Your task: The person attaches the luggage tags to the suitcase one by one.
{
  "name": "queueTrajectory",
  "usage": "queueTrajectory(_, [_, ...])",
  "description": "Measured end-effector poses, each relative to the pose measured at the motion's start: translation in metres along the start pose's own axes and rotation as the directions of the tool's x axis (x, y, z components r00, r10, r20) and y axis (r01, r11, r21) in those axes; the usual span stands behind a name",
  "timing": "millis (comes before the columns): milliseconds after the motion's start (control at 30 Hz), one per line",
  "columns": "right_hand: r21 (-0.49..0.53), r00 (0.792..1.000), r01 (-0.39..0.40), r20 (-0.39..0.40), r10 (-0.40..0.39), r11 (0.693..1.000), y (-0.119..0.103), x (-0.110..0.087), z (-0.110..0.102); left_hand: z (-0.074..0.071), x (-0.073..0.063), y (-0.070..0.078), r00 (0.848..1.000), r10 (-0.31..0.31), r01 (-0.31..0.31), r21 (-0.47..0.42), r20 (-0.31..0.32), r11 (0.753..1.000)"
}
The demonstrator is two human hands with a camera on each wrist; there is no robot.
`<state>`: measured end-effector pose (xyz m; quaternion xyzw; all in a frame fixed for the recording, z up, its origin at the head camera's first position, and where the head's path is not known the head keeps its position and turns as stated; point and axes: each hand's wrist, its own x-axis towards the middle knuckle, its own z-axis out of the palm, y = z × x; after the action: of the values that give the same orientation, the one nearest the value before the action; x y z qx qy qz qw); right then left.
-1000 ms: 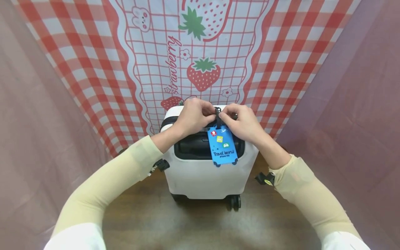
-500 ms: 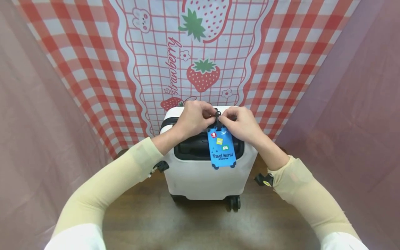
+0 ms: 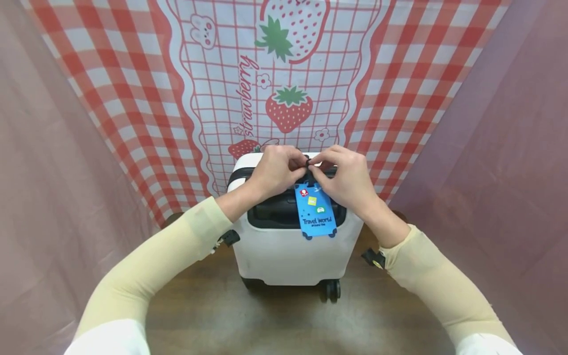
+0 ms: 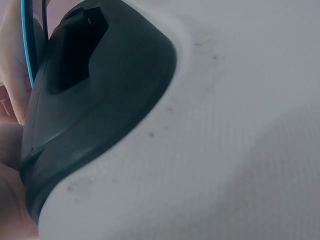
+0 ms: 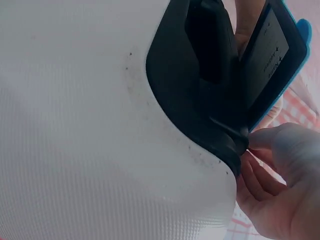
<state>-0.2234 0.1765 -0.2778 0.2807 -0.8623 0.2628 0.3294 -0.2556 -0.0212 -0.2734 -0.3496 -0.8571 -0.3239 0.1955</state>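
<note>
A blue luggage tag [image 3: 316, 212] printed "Travel World" hangs against the front of a white suitcase [image 3: 293, 256], over its black recessed handle area [image 3: 272, 209]. The tag's black strap [image 3: 310, 176] runs up from it to the fingertips of both hands. My left hand [image 3: 277, 170] pinches the strap from the left, thumb and forefinger together. From the right, thumb and forefinger of my right hand [image 3: 348, 172] pinch its upper end. The fingertips nearly meet and hide most of the strap's top. In the right wrist view, the tag's back shows a printed card [image 5: 267, 52].
Behind the suitcase hangs a red-and-white checked cloth [image 3: 412, 74] with strawberries. Pinkish curtains [image 3: 501, 172] stand on both sides. The suitcase stands on a brown wooden floor [image 3: 284, 325], a black wheel [image 3: 332, 290] showing at its lower right.
The right fingertips have moved up and left, closing over the strap's top, where a small black loop showed half a second ago. The left hand stays nearly in place; the tag hangs slightly lower.
</note>
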Motion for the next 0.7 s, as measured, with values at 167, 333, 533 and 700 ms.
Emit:
queueTrajectory(167, [-0.077,0.994,0.092,0.074,-0.086,0.993,-0.002,0.005,-0.002,0.000,0.000,0.000,1.000,-0.014,0.014,0.000,0.001,1.000])
queueTrajectory(333, [-0.211,0.949,0.293,0.184,-0.257,0.932,0.001,0.012,-0.003,0.000,-0.001,-0.001,1.000,-0.029,0.029,-0.025,-0.005,0.999])
queueTrajectory(533, [-0.252,0.902,0.431,0.160,-0.402,0.866,0.007,0.012,0.003,0.000,-0.011,-0.006,1.000,0.001,-0.007,-0.198,-0.027,0.980])
queueTrajectory(700, [-0.254,0.897,0.442,0.145,-0.418,0.860,0.011,0.009,0.006,0.003,-0.018,-0.006,0.998,0.016,-0.033,-0.269,-0.063,0.963])
